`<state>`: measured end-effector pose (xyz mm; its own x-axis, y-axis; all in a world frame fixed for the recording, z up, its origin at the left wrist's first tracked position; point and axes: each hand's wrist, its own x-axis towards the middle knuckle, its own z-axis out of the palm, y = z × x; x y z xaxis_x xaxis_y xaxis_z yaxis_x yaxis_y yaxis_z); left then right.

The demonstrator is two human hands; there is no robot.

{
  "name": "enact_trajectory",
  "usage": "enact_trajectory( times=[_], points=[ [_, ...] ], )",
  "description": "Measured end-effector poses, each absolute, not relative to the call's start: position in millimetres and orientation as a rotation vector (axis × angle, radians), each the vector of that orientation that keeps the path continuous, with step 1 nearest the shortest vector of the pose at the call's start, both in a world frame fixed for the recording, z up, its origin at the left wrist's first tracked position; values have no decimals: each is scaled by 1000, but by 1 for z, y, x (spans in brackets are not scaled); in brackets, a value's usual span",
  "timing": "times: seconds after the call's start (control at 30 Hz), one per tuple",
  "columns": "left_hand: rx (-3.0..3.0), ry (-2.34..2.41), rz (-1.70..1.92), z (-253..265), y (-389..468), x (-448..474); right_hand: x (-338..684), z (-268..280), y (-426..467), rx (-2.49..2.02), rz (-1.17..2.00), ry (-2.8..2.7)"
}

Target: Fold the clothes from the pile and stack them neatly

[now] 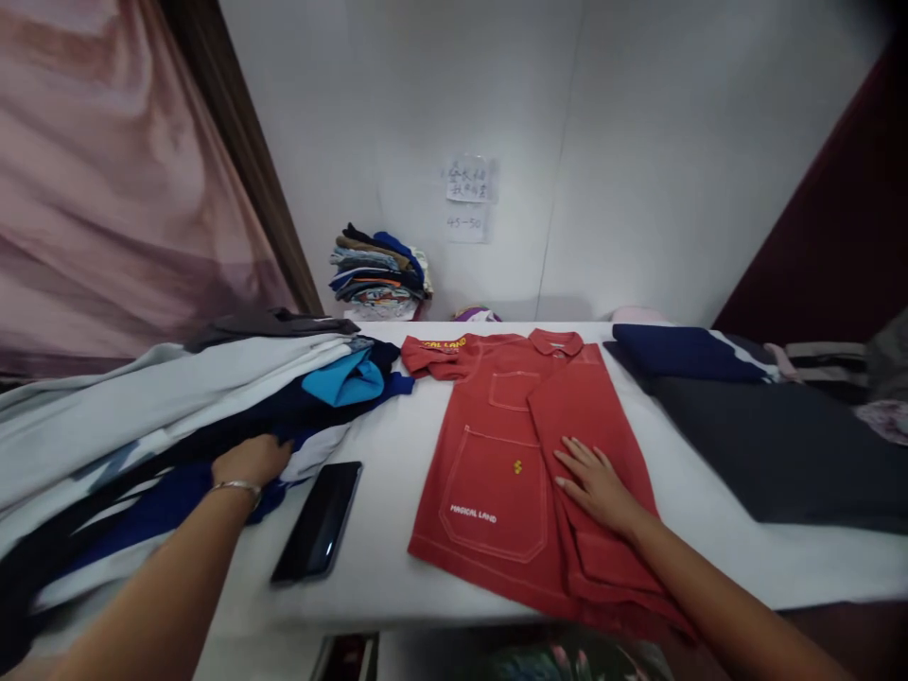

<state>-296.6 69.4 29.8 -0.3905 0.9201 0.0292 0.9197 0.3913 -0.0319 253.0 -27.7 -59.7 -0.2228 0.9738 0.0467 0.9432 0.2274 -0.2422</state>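
A red collared shirt (489, 407) lies spread on the white table, with one sleeve folded across its front. White lettering and a small yellow mark show on its large pocket. My right hand (592, 482) rests flat on that folded sleeve, fingers spread. At the left, my left hand (253, 461) reaches into a heap of clothes, its fingers curled on a dark blue garment (166, 497); the fingertips are partly hidden. Just right of this hand is a crumpled white piece of cloth (316, 452).
A black phone (317, 522) lies between the heap and the shirt. White garments (177, 378) top the left heap. Dark folded clothes (766, 445) lie at the right. A stack of folded clothes (379, 270) stands at the back, near paper notes (468, 199) on the wall.
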Motion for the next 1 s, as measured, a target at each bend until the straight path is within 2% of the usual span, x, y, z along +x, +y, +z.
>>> enact_trajectory(
  times=[0.1,0.17,0.3,0.43,0.6,0.8,1.0],
  points=[
    [-1676,-2622,298,46,58,-282,252,-55,-28,-1822,270,-2303],
    [-1674,-2489,339,58,50,-265,252,-53,-27,-1819,287,-2308],
    [-2033,-2161,-39,62,41,-201,252,-52,-27,-1824,310,-2294],
    [-2618,-1712,-369,33,35,-104,250,-54,-25,-1778,372,-2229],
    [-3056,-1186,-396,2,10,6,268,-42,-25,-1508,706,-1824],
    [-3201,-1116,-400,-15,-14,60,332,-32,-60,-1414,712,-1073],
    [-3215,-1214,-414,-35,-11,64,349,-60,-124,-1627,795,-1118]
  ],
)
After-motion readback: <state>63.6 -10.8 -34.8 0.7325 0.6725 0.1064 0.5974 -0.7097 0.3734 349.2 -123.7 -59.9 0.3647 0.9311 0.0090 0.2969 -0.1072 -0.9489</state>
